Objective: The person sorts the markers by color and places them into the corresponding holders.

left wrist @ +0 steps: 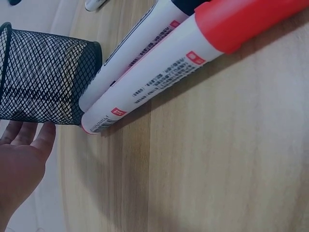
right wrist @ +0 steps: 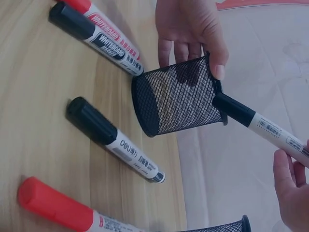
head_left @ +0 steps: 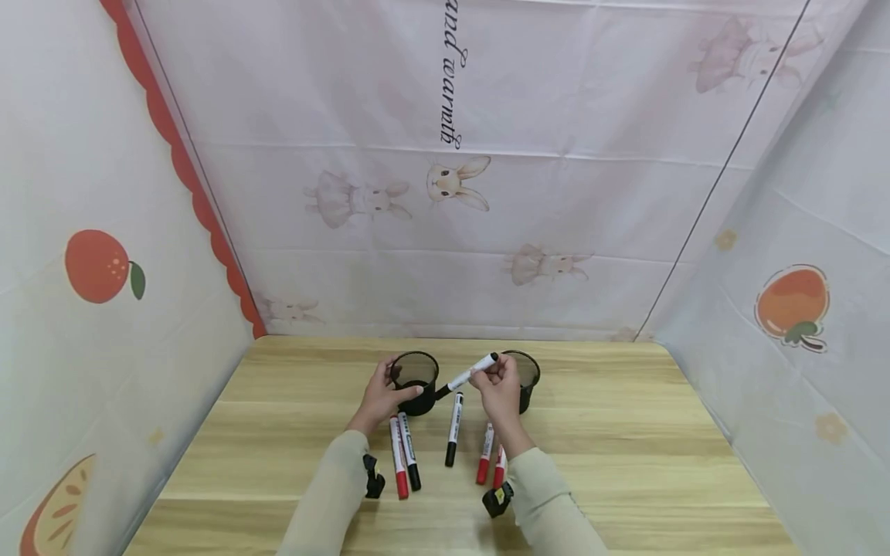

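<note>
A black mesh pen cup (head_left: 416,398) stands on the table, and my left hand (head_left: 381,399) grips it, thumb at the rim and fingers round its far side. The same cup (right wrist: 178,96) shows its mesh wall in the right wrist view. Between its thumb and fingers, my right hand (head_left: 499,390) pinches a white marker with a black cap (right wrist: 270,130), held slanted. The capped end overlaps the cup's rim in the right wrist view; I cannot tell whether it touches. A second mesh cup (head_left: 526,390) stands just behind the right hand, which partly hides it.
Near the left cup lie a red-capped marker (head_left: 398,455) and a black-capped marker (head_left: 409,452), side by side. Another black-capped marker (head_left: 454,430) lies between the cups. Two red-capped markers (head_left: 485,455) lie under the right forearm. Printed cloth (head_left: 445,293) walls the wooden table (head_left: 626,448).
</note>
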Available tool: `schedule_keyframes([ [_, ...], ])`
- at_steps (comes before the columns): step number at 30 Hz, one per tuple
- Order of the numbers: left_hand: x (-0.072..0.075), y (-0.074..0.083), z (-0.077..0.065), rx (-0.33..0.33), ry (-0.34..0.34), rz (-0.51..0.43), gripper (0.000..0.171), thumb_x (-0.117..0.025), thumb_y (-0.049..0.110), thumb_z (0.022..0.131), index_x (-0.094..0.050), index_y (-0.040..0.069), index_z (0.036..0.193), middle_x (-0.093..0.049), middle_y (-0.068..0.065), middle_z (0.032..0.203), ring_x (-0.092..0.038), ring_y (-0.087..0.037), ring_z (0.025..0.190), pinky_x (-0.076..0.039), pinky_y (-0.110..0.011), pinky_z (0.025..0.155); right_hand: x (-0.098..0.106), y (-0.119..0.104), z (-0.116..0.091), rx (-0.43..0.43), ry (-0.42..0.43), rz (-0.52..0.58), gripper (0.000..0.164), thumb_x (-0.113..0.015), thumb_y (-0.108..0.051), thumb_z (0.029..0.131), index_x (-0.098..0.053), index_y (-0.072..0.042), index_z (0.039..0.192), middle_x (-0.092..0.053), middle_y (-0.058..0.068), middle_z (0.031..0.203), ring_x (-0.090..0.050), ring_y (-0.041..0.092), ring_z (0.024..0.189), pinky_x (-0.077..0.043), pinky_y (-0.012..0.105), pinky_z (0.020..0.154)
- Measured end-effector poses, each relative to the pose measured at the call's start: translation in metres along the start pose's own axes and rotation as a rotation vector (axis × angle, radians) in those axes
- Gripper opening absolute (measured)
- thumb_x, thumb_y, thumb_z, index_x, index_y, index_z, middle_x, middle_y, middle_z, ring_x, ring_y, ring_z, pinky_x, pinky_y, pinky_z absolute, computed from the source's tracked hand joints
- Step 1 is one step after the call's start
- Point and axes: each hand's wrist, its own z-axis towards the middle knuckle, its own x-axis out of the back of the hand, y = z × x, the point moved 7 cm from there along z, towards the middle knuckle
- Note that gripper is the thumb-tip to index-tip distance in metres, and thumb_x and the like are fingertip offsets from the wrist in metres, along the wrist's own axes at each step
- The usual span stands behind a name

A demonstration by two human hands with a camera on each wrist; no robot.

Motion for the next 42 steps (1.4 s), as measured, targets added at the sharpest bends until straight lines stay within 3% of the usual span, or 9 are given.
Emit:
schedule_keyframes([
  [5, -0.002, 0.002, 0.000, -0.004, -0.014, -0.001, 0.078, -0.079, 0.017, 0.075, -0.036, 0.009, 0.139, -0.038, -0.020, 0.137, -0.034, -0.035, 0.126, -0.027, -0.054, 0.101, 0.001, 0.000, 0.002, -0.038, 0.035, 0.085, 0.025, -0.054, 0.015, 0.082, -0.041, 0.005, 0.101, -0.049, 0.014, 0.090, -0.057, 0.020, 0.084, -0.051, 0.032, 0.079],
  [13, -0.004, 0.004, -0.003, 0.015, -0.030, -0.027, 0.080, -0.079, 0.016, 0.075, -0.033, 0.009, 0.140, -0.035, -0.021, 0.140, -0.030, -0.037, 0.129, -0.024, -0.056, 0.102, 0.001, 0.012, 0.012, -0.038, 0.063, 0.082, 0.024, -0.056, 0.014, 0.081, -0.042, 0.006, 0.099, -0.052, 0.015, 0.091, -0.058, 0.019, 0.084, -0.052, 0.031, 0.078],
  [20, -0.004, 0.033, -0.015, -0.003, -0.059, -0.007, 0.077, -0.074, 0.009, 0.079, -0.029, 0.000, 0.141, -0.033, -0.027, 0.139, -0.028, -0.042, 0.129, -0.023, -0.057, 0.102, 0.000, 0.020, 0.015, 0.009, 0.083, -0.081, 0.027, -0.064, 0.008, 0.080, -0.047, 0.004, 0.101, -0.057, 0.015, 0.094, -0.058, 0.022, 0.087, -0.051, 0.023, 0.072],
  [24, -0.005, 0.037, -0.018, -0.002, -0.074, -0.004, 0.076, -0.073, 0.008, 0.080, -0.028, -0.001, 0.141, -0.033, -0.027, 0.139, -0.028, -0.042, 0.129, -0.023, -0.056, 0.103, -0.002, 0.022, 0.015, 0.052, 0.082, -0.173, 0.024, -0.066, 0.006, 0.079, -0.053, 0.004, 0.100, -0.058, 0.013, 0.092, -0.057, 0.020, 0.081, -0.049, 0.021, 0.067],
  [27, -0.005, 0.034, -0.016, -0.007, -0.070, -0.026, 0.076, -0.074, 0.008, 0.080, -0.030, 0.000, 0.140, -0.032, -0.027, 0.139, -0.028, -0.042, 0.129, -0.021, -0.055, 0.104, -0.004, 0.023, 0.016, 0.086, 0.067, -0.215, 0.023, -0.067, 0.005, 0.079, -0.056, 0.005, 0.100, -0.059, 0.011, 0.089, -0.056, 0.018, 0.078, -0.048, 0.021, 0.064],
  [34, -0.004, 0.009, -0.005, -0.034, -0.029, 0.016, 0.078, -0.078, 0.017, 0.077, -0.032, 0.006, 0.139, -0.037, -0.023, 0.138, -0.033, -0.038, 0.126, -0.025, -0.055, 0.102, -0.014, 0.025, 0.013, 0.135, -0.010, -0.309, 0.019, -0.067, 0.001, 0.081, -0.063, -0.001, 0.100, -0.061, 0.008, 0.088, -0.058, 0.019, 0.077, -0.050, 0.024, 0.064],
  [42, -0.002, 0.007, -0.003, -0.039, -0.023, -0.001, 0.078, -0.078, 0.017, 0.076, -0.033, 0.006, 0.139, -0.037, -0.023, 0.137, -0.033, -0.038, 0.127, -0.024, -0.054, 0.103, -0.022, 0.030, 0.012, 0.143, -0.046, -0.344, 0.023, -0.068, 0.002, 0.080, -0.064, -0.001, 0.102, -0.062, 0.009, 0.091, -0.061, 0.021, 0.078, -0.052, 0.027, 0.064],
])
